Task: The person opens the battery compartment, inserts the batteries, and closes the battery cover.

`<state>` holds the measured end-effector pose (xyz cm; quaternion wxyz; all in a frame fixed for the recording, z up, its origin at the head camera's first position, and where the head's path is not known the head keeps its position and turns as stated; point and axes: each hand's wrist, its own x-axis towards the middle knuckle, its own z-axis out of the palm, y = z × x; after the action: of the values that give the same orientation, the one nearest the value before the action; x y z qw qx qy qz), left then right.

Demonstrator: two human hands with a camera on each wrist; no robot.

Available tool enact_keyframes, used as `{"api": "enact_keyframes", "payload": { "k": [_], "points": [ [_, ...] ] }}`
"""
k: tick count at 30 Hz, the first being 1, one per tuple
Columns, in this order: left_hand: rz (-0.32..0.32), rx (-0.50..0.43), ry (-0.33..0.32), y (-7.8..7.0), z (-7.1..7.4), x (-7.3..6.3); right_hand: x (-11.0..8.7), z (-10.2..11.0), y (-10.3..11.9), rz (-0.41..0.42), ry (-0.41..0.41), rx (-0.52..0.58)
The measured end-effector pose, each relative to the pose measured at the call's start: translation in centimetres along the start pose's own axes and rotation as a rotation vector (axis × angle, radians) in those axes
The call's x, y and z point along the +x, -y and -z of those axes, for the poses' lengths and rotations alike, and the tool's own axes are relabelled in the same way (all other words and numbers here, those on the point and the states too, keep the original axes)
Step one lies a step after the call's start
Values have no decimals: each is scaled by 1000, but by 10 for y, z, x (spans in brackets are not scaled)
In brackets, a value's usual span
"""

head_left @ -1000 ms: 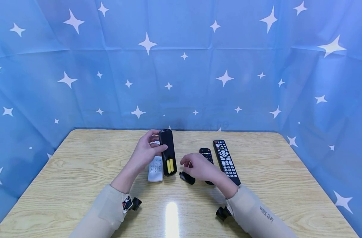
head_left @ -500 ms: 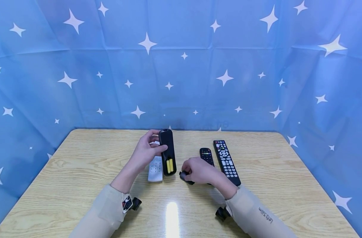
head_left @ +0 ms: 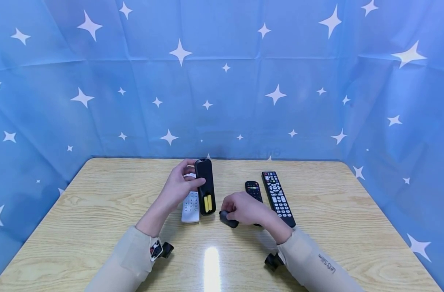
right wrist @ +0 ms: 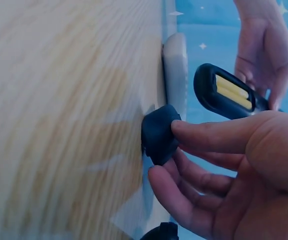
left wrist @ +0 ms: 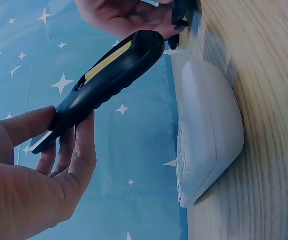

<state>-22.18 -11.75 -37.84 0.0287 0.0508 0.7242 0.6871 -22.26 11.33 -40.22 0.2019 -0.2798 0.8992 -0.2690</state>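
My left hand (head_left: 178,184) holds a black remote control (head_left: 205,178) by its upper part, back side facing me. Two yellow batteries (head_left: 208,203) lie in its uncovered battery compartment. In the left wrist view the remote (left wrist: 109,75) is tilted, raised off the table, between thumb and fingers. My right hand (head_left: 245,207) pinches a small black battery cover (head_left: 228,219) at the table surface. The right wrist view shows thumb and fingers on the cover (right wrist: 159,134), its edge close against the wood.
A white remote (head_left: 191,207) lies on the table (head_left: 116,194) beneath the left hand. Right of the right hand lie a small black remote (head_left: 253,190), partly hidden, and a longer black one (head_left: 278,198). A blue star-patterned curtain (head_left: 222,85) borders the table behind and on both sides.
My right hand has lowered from just above the battery cover and taken hold of it, turning it slightly. The left hand and its remote have hardly moved.
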Motion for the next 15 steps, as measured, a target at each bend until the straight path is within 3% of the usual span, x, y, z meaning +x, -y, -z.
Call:
{"api": "enact_keyframes", "payload": {
  "k": [4, 11, 15],
  "points": [
    [-3, 2, 2, 0, 0, 0, -3, 3, -2, 15, -18, 24],
    [-3, 3, 1, -1, 0, 0, -6, 4, -3, -3, -29, 182],
    [-1, 4, 0, -2, 0, 0, -7, 6, -5, 30, -59, 165]
  ]
}}
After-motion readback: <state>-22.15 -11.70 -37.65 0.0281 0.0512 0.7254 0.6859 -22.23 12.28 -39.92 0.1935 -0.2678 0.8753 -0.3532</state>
